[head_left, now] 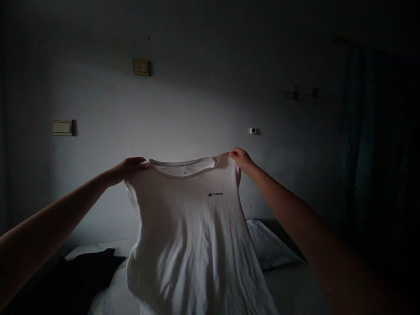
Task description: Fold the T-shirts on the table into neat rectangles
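A white T-shirt [187,227] hangs spread out in front of me, its neckline up and a small dark printed logo on the chest. My left hand [129,168] is closed on the shoulder at the left of the collar. At the other shoulder, my right hand [241,158] pinches the fabric between thumb and fingers. Loose folds run down the front of the shirt, and its lower hem is out of view.
Behind the shirt is a bed [292,284] with a pale pillow [271,245]. Dark clothing [75,275] lies at the lower left. The wall carries a socket box [141,67] and a switch plate [62,127]. A dark curtain [361,131] hangs on the right.
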Motion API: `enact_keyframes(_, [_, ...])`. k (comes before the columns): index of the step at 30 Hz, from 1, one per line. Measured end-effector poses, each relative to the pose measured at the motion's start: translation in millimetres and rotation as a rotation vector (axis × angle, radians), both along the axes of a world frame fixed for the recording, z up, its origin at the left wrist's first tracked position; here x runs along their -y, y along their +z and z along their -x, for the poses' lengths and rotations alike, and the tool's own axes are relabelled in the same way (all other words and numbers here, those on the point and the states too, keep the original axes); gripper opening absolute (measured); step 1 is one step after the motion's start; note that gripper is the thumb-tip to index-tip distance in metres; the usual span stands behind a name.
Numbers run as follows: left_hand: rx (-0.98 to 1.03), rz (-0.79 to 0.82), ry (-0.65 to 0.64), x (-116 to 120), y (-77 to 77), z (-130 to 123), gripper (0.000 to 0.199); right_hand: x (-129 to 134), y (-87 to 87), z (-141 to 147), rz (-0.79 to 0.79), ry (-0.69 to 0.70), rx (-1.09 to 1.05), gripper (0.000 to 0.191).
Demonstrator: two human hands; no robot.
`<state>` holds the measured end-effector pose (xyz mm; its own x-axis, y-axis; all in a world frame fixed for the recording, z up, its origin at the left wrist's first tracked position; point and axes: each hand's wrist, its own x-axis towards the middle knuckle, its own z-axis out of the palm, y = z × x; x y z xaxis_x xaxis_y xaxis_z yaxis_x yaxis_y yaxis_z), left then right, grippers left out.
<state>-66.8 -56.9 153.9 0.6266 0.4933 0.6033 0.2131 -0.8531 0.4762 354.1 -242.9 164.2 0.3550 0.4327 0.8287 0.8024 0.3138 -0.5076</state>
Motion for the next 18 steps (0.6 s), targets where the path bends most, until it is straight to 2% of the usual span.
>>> enact_keyframes(3, [0.042, 0.123, -0.086, 15.0, 2.1, 0.1, 0.043, 20.7, 0.8, 1.2, 0.156, 0.159, 0.053, 0.036])
enact_keyframes(5, [0.01, 0.092, -0.087, 18.9, 0.3, 1.3, 0.041, 35.2, -2.3, 2.0, 0.278, 0.21, 0.076, 0.044])
enact_keyframes(8, [-0.057, 0.038, -0.023, 17.4, -3.0, 4.2, 0.039, 50.9, -5.9, 3.2, 0.411, 0.207, 0.042, 0.058])
enact_keyframes(10, [-0.062, 0.007, 0.023, 16.5, -4.2, 5.4, 0.037, 55.7, -5.6, 3.8, 0.407, 0.17, 0.025, 0.063])
enact_keyframes(13, [0.004, -0.047, 0.042, 23.7, -6.0, 3.6, 0.034, 55.9, -2.8, 4.5, 0.302, 0.146, 0.027, 0.065])
enact_keyframes(18, [0.137, -0.058, -0.047, 51.6, -14.8, -7.7, 0.033, 46.5, -6.3, 12.3, 0.263, 0.227, -0.008, 0.052])
